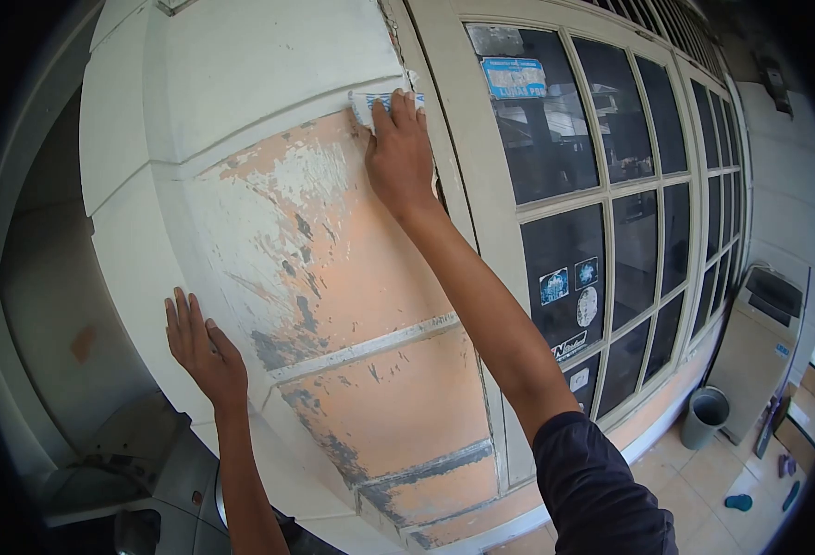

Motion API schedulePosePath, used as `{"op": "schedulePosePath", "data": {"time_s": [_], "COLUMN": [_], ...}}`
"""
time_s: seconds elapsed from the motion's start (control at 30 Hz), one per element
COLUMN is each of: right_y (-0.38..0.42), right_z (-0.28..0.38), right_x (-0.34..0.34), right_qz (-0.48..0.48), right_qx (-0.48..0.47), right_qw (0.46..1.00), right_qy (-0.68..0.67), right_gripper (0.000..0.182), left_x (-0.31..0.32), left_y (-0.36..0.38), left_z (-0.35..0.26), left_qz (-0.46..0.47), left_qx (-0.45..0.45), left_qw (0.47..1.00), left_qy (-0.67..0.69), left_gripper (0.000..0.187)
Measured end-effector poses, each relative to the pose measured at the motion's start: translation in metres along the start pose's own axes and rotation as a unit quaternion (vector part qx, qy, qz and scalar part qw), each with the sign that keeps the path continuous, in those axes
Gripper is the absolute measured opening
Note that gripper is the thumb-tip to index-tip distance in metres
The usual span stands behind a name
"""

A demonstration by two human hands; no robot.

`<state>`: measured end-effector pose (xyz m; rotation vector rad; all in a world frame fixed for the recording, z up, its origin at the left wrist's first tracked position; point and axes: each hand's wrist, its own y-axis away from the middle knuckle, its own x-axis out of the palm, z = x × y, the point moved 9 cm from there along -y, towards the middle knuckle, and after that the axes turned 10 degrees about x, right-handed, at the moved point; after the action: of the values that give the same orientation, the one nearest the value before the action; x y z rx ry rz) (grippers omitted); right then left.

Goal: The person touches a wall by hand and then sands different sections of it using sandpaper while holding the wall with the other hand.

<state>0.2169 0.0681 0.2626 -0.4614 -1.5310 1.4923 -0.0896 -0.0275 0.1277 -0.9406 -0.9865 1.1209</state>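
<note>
One palm free: left hand [208, 356] open on white wall [227, 88], grasping nothing visible. Flaking peach patch [379, 264] between hands. Right hand [400, 153] holds blue-and-white sheet [362, 106] pressed at patch's top corner, near door frame [481, 139]; overlong rightward stroke could scrape frame, loose fingertips drop sheet.

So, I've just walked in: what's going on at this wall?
Someone is at work on a wall. Their right hand presses a white-and-blue sheet against it, beside a glass-paned frame. The left hand is spread against a pale edge, lower down. The wall is patchy, with white, peach and grey showing.
</note>
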Motion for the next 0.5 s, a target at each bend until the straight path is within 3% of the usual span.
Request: {"op": "schedulePosePath", "data": {"time_s": [0.1,0.2,0.37,0.5], "right_y": [0.025,-0.003,0.023,-0.008], "right_z": [0.028,-0.003,0.035,-0.009], "right_x": [0.012,0.001,0.014,-0.001], "right_qz": [0.081,0.041,0.091,0.031], "right_qx": [-0.114,-0.002,-0.063,0.031], "right_qw": [0.990,0.998,0.993,0.998], "right_qy": [-0.015,-0.039,-0.041,-0.054], "right_gripper": [0.035,0.038,0.034,0.035], "left_x": [0.000,-0.001,-0.002,-0.001], "left_y": [-0.001,-0.002,-0.003,-0.002], "left_z": [-0.003,-0.003,-0.005,-0.003], "left_qz": [0.009,0.009,0.016,0.008], "left_qx": [-0.012,-0.006,-0.003,0.004], "left_qw": [1.000,1.000,1.000,1.000], "left_qy": [-0.002,-0.012,-0.025,-0.027], "left_gripper": [0.039,0.039,0.039,0.039]}}
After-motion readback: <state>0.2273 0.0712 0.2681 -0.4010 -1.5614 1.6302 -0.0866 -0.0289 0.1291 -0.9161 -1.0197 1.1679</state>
